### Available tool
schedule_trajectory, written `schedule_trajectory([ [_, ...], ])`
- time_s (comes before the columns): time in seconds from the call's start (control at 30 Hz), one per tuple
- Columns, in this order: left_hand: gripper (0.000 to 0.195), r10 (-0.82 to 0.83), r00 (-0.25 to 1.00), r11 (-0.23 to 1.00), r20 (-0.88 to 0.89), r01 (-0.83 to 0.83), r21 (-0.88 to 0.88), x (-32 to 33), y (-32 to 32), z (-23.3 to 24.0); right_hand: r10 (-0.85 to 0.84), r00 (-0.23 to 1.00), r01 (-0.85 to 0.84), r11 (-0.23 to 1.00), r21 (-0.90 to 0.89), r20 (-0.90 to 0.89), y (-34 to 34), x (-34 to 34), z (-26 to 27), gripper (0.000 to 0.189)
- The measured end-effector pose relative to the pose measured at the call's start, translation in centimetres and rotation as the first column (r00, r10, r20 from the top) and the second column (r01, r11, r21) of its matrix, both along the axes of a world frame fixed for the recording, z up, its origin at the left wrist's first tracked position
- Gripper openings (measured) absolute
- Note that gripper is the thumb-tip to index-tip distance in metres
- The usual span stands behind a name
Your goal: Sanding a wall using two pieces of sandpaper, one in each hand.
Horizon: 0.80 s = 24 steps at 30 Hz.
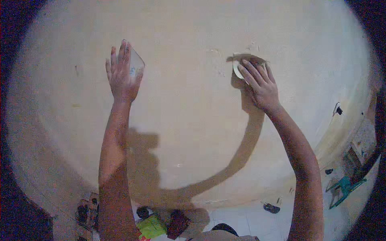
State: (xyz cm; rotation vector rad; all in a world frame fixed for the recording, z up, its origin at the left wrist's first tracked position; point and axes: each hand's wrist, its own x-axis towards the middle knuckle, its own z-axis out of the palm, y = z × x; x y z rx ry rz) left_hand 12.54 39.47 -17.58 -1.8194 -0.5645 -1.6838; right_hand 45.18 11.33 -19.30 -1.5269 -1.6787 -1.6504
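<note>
My left hand point(123, 72) lies with fingers extended over a thin pale flat plate point(137, 61), held up against a beige wall point(187, 96). The plate has angled corners and bears a small blue marking. Over to the right, my right hand point(262, 79) holds a white piece with a curved edge point(237, 70) at the wall. Its fingers cover much of that piece, so its full shape is hidden. A dark band of shadow or an opening borders it above; I cannot tell which.
Rough patches point(217, 58) mark the wall between my hands. Below, on the pale floor point(250, 220), lie a dark object point(271, 208), a yellow-green item point(152, 226) and footwear-like things point(87, 208). A teal-framed object point(345, 188) stands at the lower right.
</note>
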Motion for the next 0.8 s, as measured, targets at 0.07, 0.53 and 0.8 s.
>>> schedule_trajectory([
  [0.07, 0.080, 0.000, 1.000, 1.000, 0.006, -0.001, 0.005, -0.1, 0.2, 0.0, -0.024, 1.000, 0.024, 0.999, -0.022, -0.005, -0.9, 1.0, -0.6, 0.059],
  [0.53, 0.083, 0.057, 0.998, 0.998, -0.021, -0.057, -0.011, -1.8, -0.4, -1.2, 0.047, 0.998, -0.049, 0.998, -0.049, -0.035, -1.9, 3.2, -3.7, 0.057],
  [0.8, 0.090, 0.133, 0.978, 0.991, -0.164, -0.130, 0.025, 2.9, -5.6, -0.8, 0.108, 0.994, -0.108, 0.994, -0.002, -0.005, -2.0, 3.4, -3.4, 0.066],
])
